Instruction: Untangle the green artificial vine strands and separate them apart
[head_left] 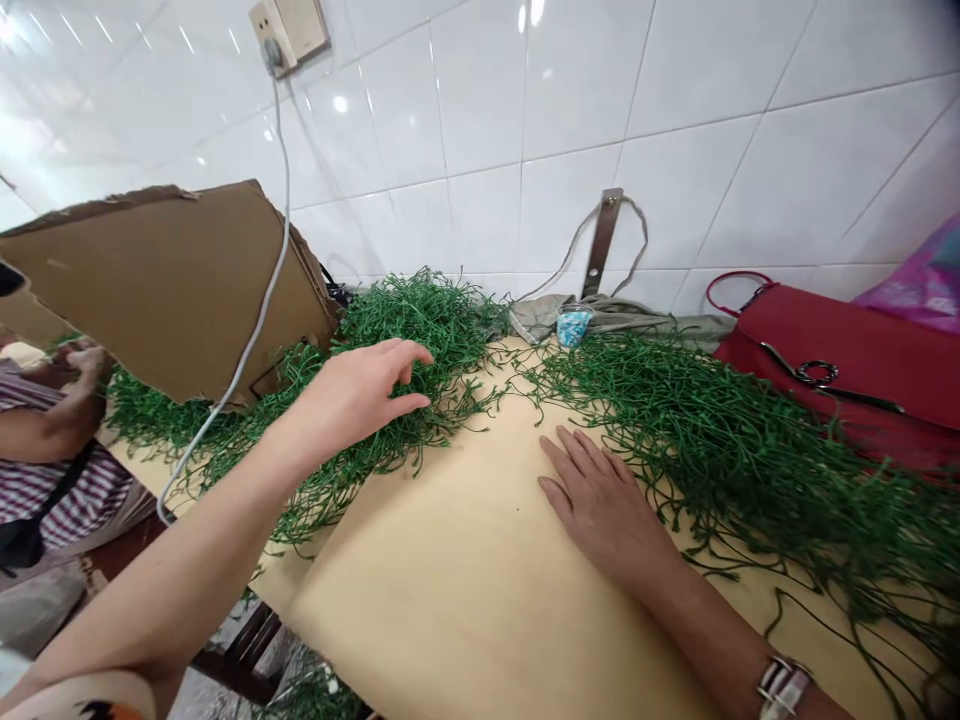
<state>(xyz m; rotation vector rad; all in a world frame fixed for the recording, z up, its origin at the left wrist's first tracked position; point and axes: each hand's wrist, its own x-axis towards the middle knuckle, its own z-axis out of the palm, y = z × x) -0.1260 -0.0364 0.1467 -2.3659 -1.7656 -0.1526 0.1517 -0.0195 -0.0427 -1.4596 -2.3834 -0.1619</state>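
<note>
Looking down from my head, I see my left hand curved loosely and half open over the heap of green wiry strands at the far left of the pale board, with nothing clearly pinched. My right hand lies flat and empty on the board, fingers spread, just beside more strands. Because they tangle, a hasty tug could drag the whole heap. The grey cable draped near my left hand could snag them, and loose ends could slip off the near edge.

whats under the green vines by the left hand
The left hand touches green vines. A tan board shows at their edges; beneath the thick pile is hidden.
</note>
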